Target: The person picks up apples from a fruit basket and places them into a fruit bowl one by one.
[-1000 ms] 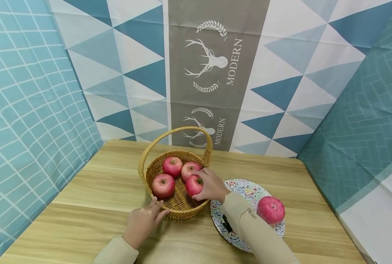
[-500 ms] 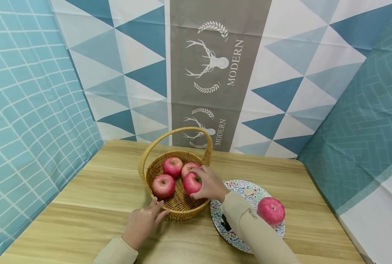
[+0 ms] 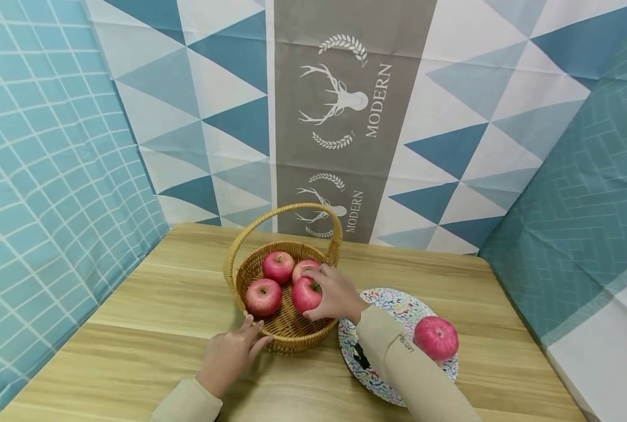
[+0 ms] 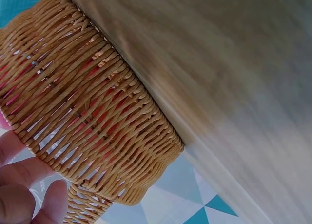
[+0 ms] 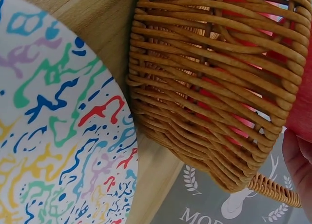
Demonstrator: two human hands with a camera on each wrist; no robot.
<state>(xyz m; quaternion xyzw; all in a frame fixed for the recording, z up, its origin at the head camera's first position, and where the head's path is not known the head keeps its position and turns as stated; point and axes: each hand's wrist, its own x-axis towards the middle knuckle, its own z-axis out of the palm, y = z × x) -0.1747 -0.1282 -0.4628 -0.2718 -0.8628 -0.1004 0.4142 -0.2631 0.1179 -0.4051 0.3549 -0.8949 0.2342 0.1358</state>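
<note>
In the head view, a round wicker basket (image 3: 292,341) with a tall handle holds several red apples. My right hand (image 3: 337,296) reaches over its right rim and holds an apple (image 3: 304,298) between thumb and fingers. Close behind that apple sits another apple (image 3: 304,268), partly hidden by the hand. Two more apples lie on the left, a back one (image 3: 278,266) and a front one (image 3: 263,297). My left hand (image 3: 229,357) rests its extended fingers on the basket's front-left rim. The left wrist view shows its fingertips (image 4: 34,169) at the rim.
Right of the basket, a round plate (image 3: 398,300) with colourful squiggles bears one large red apple (image 3: 436,339) and a small black item (image 3: 361,356). My right sleeve crosses above the plate. Patterned cloths hang behind and beside the wooden table (image 3: 150,316).
My right hand has shifted the held apple slightly left within the basket. The left hand stays at the rim, and the plate's apple has not moved.
</note>
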